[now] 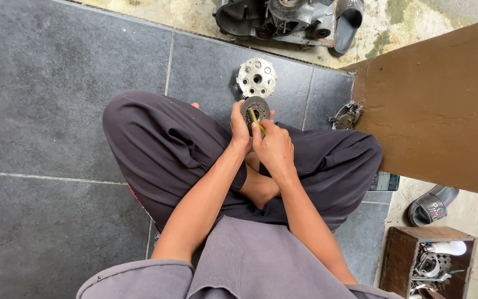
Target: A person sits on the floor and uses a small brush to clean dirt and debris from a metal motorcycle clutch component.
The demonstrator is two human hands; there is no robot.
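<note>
Head view: left hand point(239, 128) holds round metal disc point(255, 107), right hand point(273, 147) a yellow-handled tool point(256, 119).

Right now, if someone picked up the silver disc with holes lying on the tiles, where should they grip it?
Probably by its notched outer rim, from above. The silver disc lies flat on the tiled floor, clear of both hands, so its edge is open all round.

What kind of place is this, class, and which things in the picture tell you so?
Probably an informal home repair spot on a tiled floor: an engine casing, a metal hub, and a wooden box of parts. The person sits cross-legged, working on a round part.
</note>
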